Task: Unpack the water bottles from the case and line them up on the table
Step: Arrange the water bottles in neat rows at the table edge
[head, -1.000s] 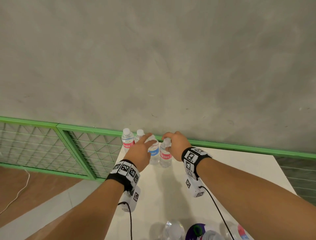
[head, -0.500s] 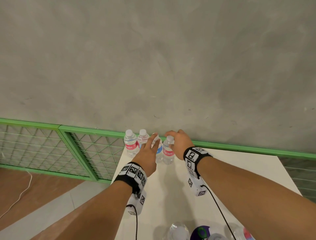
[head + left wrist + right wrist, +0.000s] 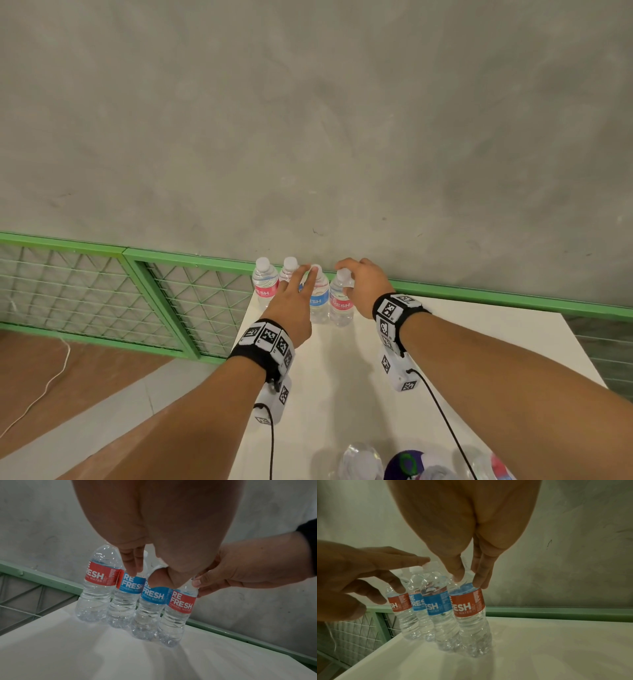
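Left hand (image 3: 291, 305) fingers now spread, released from blue-label bottle (image 3: 150, 609). Right hand (image 3: 368, 286) fingers still pinch red-label bottle (image 3: 469, 614) neck, apparently about to let go. Four bottles upright at surface (image 3: 445, 346) far edge; more wait near.

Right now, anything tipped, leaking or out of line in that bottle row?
Nothing stands out. Four water bottles stand upright, side by side on the white table; no spill visible. The right hand grips the rightmost bottle.

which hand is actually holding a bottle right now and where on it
The right hand pinches the rightmost red-label bottle at its shoulder, just above the label. The left hand holds nothing; its fingers are spread.
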The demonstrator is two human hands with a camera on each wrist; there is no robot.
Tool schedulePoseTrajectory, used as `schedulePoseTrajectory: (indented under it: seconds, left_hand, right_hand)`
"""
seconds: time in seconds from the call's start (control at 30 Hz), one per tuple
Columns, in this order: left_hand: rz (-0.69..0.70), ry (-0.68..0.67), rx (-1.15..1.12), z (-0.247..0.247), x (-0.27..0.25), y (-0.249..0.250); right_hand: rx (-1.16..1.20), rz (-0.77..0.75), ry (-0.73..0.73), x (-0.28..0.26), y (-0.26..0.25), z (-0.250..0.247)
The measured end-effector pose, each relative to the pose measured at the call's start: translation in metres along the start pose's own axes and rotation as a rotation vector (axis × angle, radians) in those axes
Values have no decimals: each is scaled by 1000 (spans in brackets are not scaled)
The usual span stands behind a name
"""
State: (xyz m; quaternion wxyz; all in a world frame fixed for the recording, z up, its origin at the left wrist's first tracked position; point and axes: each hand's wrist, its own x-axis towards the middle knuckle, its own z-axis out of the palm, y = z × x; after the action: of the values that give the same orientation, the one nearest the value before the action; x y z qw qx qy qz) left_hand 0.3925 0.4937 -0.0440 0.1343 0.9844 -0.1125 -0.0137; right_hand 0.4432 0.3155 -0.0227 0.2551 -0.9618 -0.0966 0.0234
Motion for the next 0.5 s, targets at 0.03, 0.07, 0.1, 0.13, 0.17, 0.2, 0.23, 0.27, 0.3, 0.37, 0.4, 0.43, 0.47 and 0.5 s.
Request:
schedulePoseTrajectory:
  seconds: [0.03,0.07,0.1,0.13,0.17,0.2,0.23,0.27,0.3,0.37,0.4,0.43,0.47,0.5]
  left_hand:
    - [-8,-6,16,1,0,1]
    - [-20,-17,10,2,0,2]
    - [-30,-24,-13,3,0,3]
    - [-38,-25,-45,4,-2,2]
    - [-42,-16,-79,3,-4,2]
    - [-44,-1,-113,0,-8,2]
    - [-47,14,-147,-3,-12,1]
    - [-52,30,-187,-8,-18,1]
    - [-57,46,-237,-14,-24,1]
    - [-42,77,-331,-26,-40,3]
    - [-21,95,-361,-31,-50,4]
    - [-2,109,-384,-36,-61,7]
    - [13,116,-406,-41,-73,10]
    - [25,110,-424,-44,-86,15]
  right_hand:
    - [-3,2,-3,0,0,0]
    - [-8,5,-6,-1,0,-1]
    - [-13,10,-10,-2,0,-3]
    - [-18,22,-22,-4,0,-6]
    - [-17,42,-34,-7,0,-9]
    - [-12,69,-47,-10,-1,-14]
    - [-5,95,-63,-14,-2,-19]
    - [-11,113,-80,-19,-4,-25]
    - [-25,114,-100,-26,-6,-32]
    - [-26,89,-159,-46,-15,-47]
    - [-6,70,-206,-61,-21,-55]
    - [5,40,-268,-77,-28,-64]
    - [-4,-1,-336,-95,-35,-72]
    - [-20,-44,-405,-115,-43,-80]
